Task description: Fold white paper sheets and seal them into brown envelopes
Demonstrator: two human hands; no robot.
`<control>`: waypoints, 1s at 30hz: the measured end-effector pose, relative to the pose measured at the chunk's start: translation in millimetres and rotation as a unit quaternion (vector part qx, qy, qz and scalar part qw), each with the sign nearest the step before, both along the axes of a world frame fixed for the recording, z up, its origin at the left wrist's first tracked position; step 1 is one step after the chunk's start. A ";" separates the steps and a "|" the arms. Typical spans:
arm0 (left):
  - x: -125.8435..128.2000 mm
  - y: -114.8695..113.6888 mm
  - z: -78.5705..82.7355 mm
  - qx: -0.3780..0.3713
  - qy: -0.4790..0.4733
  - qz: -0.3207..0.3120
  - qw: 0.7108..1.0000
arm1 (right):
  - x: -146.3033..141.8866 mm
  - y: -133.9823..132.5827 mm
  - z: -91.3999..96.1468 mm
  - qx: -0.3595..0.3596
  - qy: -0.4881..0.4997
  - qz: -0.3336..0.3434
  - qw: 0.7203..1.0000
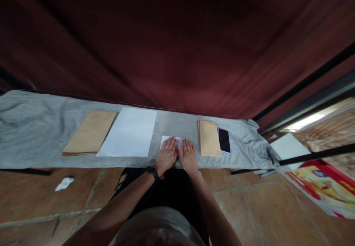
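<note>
Both my hands lie flat on a small folded white paper (164,139) near the front edge of the cloth-covered table. My left hand (167,153), with a dark band on its wrist, covers the paper's left part, fingers stretched out. Close beside it, my right hand (188,156) presses on the right part with its fingers straight. Most of the folded paper is hidden under them. To the left are large white sheets (129,133); a small pile of brown envelopes (210,138) lies to the right.
A pile of larger brown envelopes (91,132) sits left of the white sheets. Right of the small envelopes lies a phone (224,140). Behind the table hangs a dark red curtain (172,53). A colourful printed box (324,186) stands at the right, beside black bars.
</note>
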State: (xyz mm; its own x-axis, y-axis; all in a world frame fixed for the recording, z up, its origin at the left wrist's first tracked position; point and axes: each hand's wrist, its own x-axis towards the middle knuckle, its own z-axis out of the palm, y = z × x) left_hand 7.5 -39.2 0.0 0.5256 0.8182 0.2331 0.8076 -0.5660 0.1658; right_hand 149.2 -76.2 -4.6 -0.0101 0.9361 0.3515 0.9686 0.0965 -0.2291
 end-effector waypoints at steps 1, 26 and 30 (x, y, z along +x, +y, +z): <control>-0.7 0.3 -0.5 -0.003 0.007 -0.005 1.000 | -3.7 4.0 2.6 -0.007 0.007 0.016 1.000; -21.5 2.7 -0.5 0.001 -0.040 0.100 0.994 | 12.6 3.4 -9.8 0.003 -0.066 0.006 0.998; -20.7 1.6 1.5 0.000 -0.032 0.112 0.993 | 19.2 -4.0 -9.9 0.003 -0.080 0.015 0.997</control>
